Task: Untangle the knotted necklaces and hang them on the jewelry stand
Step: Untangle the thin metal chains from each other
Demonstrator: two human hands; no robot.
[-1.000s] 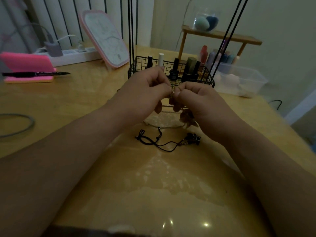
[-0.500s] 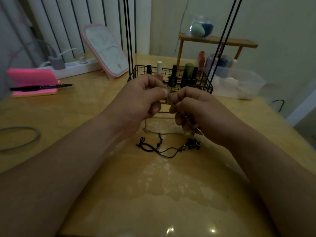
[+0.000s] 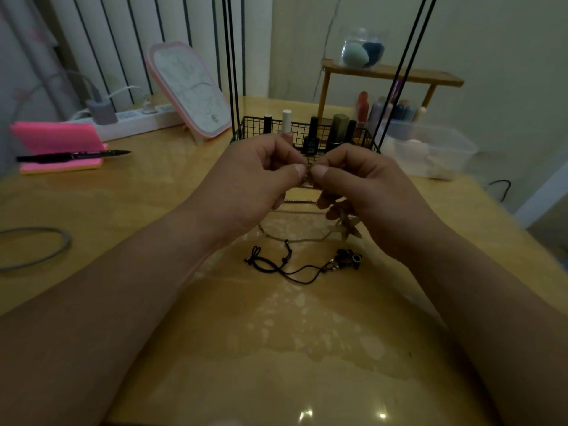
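Left hand [image 3: 246, 182] and right hand [image 3: 365, 182]: both pinching chain [image 3: 295, 238]; black cord [image 3: 295, 269] lying on counter [image 3: 153, 216]

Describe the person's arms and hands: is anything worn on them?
Nothing shows. The left forearm and right forearm are bare, with no sleeves in view. The left hand and right hand carry no visible ring, watch, bracelet or glove. The thumbnails are short.

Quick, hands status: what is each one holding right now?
Left hand: pinching the chain.
Right hand: pinching the same chain, with the pendant dangling below.
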